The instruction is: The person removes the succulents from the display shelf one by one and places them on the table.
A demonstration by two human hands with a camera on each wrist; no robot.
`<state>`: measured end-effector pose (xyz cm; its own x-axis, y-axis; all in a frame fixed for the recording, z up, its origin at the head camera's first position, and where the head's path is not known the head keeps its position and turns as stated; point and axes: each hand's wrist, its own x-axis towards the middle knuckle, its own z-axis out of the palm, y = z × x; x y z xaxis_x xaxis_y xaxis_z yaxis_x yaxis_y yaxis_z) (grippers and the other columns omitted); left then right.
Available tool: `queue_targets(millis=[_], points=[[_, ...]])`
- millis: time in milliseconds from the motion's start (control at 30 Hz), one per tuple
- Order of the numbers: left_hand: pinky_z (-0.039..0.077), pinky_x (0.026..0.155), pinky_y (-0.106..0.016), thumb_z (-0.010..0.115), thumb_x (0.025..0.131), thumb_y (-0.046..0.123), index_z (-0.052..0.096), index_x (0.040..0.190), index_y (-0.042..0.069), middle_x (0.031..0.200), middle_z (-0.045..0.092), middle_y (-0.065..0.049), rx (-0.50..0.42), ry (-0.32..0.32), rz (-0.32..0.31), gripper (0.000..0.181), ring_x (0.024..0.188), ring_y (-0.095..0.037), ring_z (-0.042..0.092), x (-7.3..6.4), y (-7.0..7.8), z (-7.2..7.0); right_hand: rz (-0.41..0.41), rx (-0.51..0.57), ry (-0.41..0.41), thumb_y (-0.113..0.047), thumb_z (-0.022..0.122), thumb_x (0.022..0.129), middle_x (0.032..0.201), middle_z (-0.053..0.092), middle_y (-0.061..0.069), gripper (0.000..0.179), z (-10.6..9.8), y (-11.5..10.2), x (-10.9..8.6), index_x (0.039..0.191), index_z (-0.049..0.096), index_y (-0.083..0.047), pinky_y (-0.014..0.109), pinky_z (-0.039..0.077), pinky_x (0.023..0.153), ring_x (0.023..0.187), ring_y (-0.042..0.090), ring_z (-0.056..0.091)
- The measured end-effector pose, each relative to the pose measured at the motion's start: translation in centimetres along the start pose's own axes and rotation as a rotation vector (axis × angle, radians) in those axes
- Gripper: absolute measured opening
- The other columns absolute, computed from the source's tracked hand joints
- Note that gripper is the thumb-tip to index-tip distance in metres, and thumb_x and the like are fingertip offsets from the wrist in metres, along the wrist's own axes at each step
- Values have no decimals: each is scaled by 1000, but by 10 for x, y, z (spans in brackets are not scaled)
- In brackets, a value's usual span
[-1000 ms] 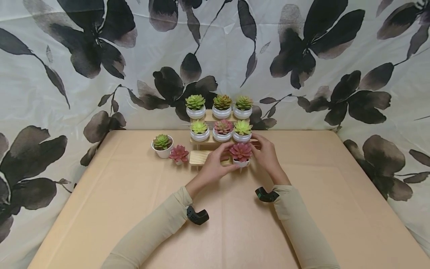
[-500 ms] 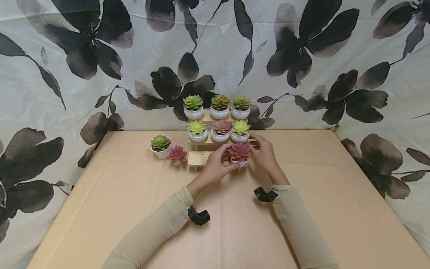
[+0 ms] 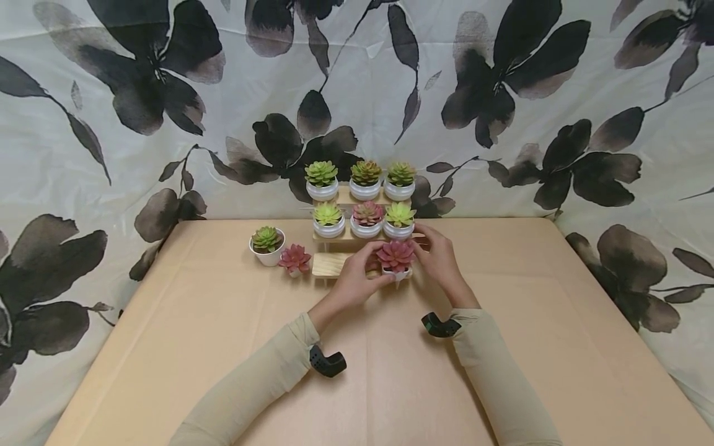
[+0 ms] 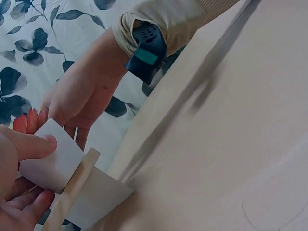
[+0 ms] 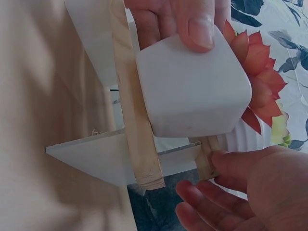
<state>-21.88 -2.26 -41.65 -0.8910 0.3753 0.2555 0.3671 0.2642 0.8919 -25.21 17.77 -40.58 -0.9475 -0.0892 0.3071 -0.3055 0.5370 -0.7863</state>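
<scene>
Apparently well along: top tier and middle tier hold three plants each; a green potted plant and small red plant seem left
Left hand grips the red succulent at the right end of the lowest tier; right hand bends its fingers by the middle tier, whether gripping I cannot tell

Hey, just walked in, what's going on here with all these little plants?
A person's left hand holds a red potted succulent on or just over the right end of the lowest shelf; the right hand is beside it, by the end of the middle shelf. Six other potted succulents sit three each on the middle and top shelf. A green succulent and a smaller red one are on the table to the left.
</scene>
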Motion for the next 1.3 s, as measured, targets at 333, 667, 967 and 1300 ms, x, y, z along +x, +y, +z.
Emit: queue_targets(millis=[333,667,967,1300], points=[[57,95,-35,78,80,10,50,133,12,126,61,-12,31,10,0,60,109,-25,65,-6,4,-8,15,3,-7,-11,62,94,133,58,20,40,1,2,-1,132,55,-1,45,56,96,111,38,64],[56,96,-41,79,80,13,50,131,13,124,61,-11,44,20,-4,58,108,-26,65,-14,6,-17,26,9,-5,-12,62,95,134,57,20,41,1,1,0,134,54,-2,44,56,96,111,37,64],[54,98,-49,79,79,11,50,130,10,123,61,-13,9,30,-4,59,111,-28,63,-18,7,-24,13,7,-5,-11,62,94,133,58,20,40,0,0,1,132,55,-1,44,57,95,110,37,65],[54,97,-51,79,80,11,50,131,11,126,60,-12,27,28,-12,58,115,-28,61,-23,9,-30,13,5,-5,-11,61,95,133,58,21,40,0,1,0,132,55,0,44,57,95,110,37,65]])
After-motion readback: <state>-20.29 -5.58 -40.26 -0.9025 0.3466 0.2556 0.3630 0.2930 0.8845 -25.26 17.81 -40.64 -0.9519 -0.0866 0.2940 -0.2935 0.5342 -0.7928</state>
